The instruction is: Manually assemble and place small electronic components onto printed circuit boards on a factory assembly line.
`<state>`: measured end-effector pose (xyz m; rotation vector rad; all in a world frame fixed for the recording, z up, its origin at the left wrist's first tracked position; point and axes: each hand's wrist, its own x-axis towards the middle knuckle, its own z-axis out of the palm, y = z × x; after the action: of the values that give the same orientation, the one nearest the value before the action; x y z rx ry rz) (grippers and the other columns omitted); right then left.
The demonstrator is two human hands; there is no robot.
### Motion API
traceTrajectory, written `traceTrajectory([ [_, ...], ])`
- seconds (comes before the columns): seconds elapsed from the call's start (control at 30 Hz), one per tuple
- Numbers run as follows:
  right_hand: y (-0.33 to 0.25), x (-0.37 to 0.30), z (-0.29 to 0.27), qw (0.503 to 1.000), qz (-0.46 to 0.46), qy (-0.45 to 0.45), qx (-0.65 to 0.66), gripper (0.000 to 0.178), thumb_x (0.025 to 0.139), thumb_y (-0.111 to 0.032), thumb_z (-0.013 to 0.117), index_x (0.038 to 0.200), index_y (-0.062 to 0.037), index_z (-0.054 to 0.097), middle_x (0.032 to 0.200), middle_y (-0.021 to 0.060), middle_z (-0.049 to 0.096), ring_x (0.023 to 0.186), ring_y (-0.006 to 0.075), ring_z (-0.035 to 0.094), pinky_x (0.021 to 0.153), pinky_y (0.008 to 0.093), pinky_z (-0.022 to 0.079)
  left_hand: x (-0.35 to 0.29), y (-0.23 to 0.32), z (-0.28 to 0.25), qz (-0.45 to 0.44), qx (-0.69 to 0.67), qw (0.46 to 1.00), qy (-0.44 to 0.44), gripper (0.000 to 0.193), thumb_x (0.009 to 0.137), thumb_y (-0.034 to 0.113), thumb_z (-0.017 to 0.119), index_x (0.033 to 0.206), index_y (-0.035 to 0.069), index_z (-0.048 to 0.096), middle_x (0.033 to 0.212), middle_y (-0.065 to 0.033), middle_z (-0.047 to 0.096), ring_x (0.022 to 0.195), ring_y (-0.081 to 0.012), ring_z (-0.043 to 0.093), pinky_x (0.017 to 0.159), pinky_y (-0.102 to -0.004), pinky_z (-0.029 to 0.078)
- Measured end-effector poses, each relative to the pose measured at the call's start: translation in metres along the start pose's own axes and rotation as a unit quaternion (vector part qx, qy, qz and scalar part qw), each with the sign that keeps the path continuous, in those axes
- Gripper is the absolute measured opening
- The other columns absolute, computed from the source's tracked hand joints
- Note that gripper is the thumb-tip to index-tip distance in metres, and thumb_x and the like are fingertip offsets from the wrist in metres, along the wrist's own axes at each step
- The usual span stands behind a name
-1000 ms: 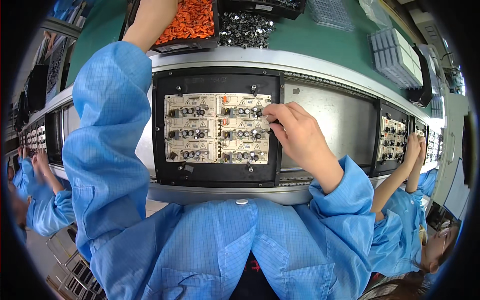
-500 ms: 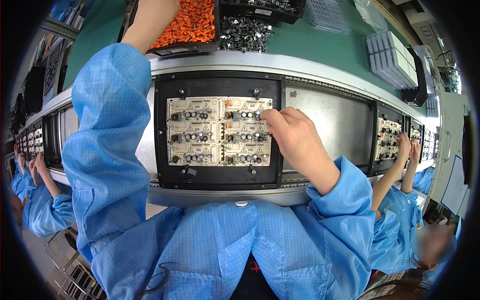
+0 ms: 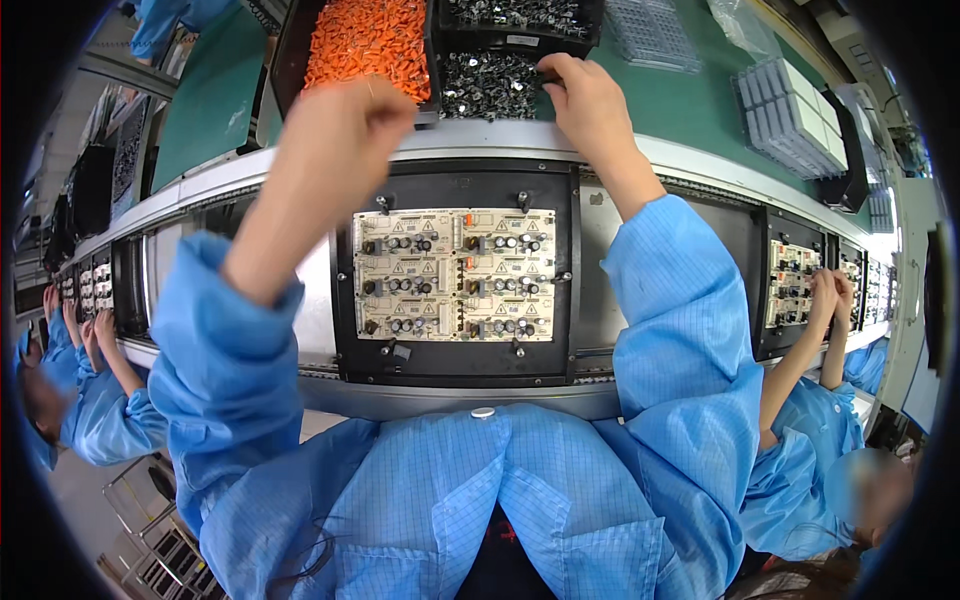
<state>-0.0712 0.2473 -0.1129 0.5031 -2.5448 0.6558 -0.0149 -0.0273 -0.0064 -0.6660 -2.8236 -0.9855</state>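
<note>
My left hand (image 3: 345, 135) is raised over the rail in front of the bin of orange parts (image 3: 365, 40). Its fingers are curled together and blurred; what they pinch, if anything, is hidden. At the right side of a heap of small black and silver parts (image 3: 490, 85), my right hand (image 3: 595, 105) has thumb and forefinger apart, with nothing visible between them. Below both hands, a cream circuit board panel (image 3: 450, 300) lies flat in a black carrier frame (image 3: 460, 366). Capacitors stand on it in rows, along with a few orange parts near its middle.
Behind the heap stands a black bin (image 3: 522, 42) of similar parts. Clear plastic trays (image 3: 652, 35) and a stack of white trays (image 3: 790, 115) sit at the right on the green bench (image 3: 690, 110). Co-workers in blue work at both sides; one handles another board (image 3: 790, 285).
My left hand has come back from the orange bin toward me. My right hand has left the board's right edge and moved up to the black and silver parts. The view has shifted slightly.
</note>
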Motion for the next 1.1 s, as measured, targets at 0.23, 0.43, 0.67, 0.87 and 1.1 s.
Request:
traceTrajectory([
  [0.23, 0.006, 0.002, 0.015, 0.999, 0.019, 0.021, 0.039, 0.021, 0.086, -0.003, 0.066, 0.106, -0.0057, 0.067, 0.095, 0.0103, 0.068, 0.088, 0.0260, 0.069, 0.079, 0.0354, 0.056, -0.106, 0.048, 0.042, -0.083, -0.094, 0.986, -0.111, 0.015, 0.084, 0.000, 0.066, 0.099, -0.001, 0.066, 0.086, -0.0189, 0.064, 0.082, -0.0372, 0.061, 0.074, -0.0432, 0.050],
  [0.43, 0.015, -0.007, -0.002, 0.989, 0.092, 0.028, 0.110, 0.023, 0.086, -0.004, 0.066, 0.108, -0.0045, 0.070, 0.096, 0.0067, 0.068, 0.087, 0.0195, 0.071, 0.078, 0.0292, 0.057, -0.121, 0.057, 0.060, -0.023, -0.008, 0.993, -0.114, 0.017, 0.081, -0.002, 0.071, 0.097, -0.001, 0.067, 0.084, -0.0125, 0.066, 0.080, -0.0295, 0.063, 0.070, -0.0379, 0.052],
  [0.67, 0.007, -0.019, -0.039, 0.951, 0.190, -0.007, 0.242, 0.019, 0.090, -0.006, 0.065, 0.107, -0.0001, 0.071, 0.102, 0.0052, 0.068, 0.090, 0.0126, 0.069, 0.080, 0.0259, 0.055, -0.125, 0.062, 0.069, -0.005, 0.017, 0.993, -0.115, 0.017, 0.079, -0.004, 0.072, 0.094, -0.002, 0.065, 0.084, -0.0137, 0.065, 0.081, -0.0322, 0.061, 0.073, -0.0399, 0.051],
  [0.87, -0.009, -0.016, -0.056, 0.947, 0.170, 0.039, 0.271, 0.015, 0.088, -0.001, 0.067, 0.102, 0.0022, 0.070, 0.086, 0.0098, 0.071, 0.075, 0.0127, 0.066, 0.069, 0.0256, 0.053, -0.122, 0.065, 0.069, 0.013, 0.068, 0.985, -0.158, 0.011, 0.083, 0.000, 0.068, 0.092, -0.003, 0.063, 0.085, -0.0170, 0.063, 0.085, -0.0339, 0.059, 0.077, -0.0408, 0.050],
  [1.1, -0.029, -0.010, -0.062, 0.946, 0.157, 0.039, 0.280, 0.014, 0.088, 0.000, 0.067, 0.101, 0.0036, 0.070, 0.084, 0.0100, 0.071, 0.072, 0.0124, 0.066, 0.067, 0.0256, 0.053, -0.120, 0.065, 0.071, 0.029, 0.087, 0.981, -0.171, 0.009, 0.085, 0.001, 0.066, 0.091, -0.004, 0.061, 0.084, -0.0178, 0.062, 0.086, -0.0342, 0.058, 0.078, -0.0413, 0.050],
])
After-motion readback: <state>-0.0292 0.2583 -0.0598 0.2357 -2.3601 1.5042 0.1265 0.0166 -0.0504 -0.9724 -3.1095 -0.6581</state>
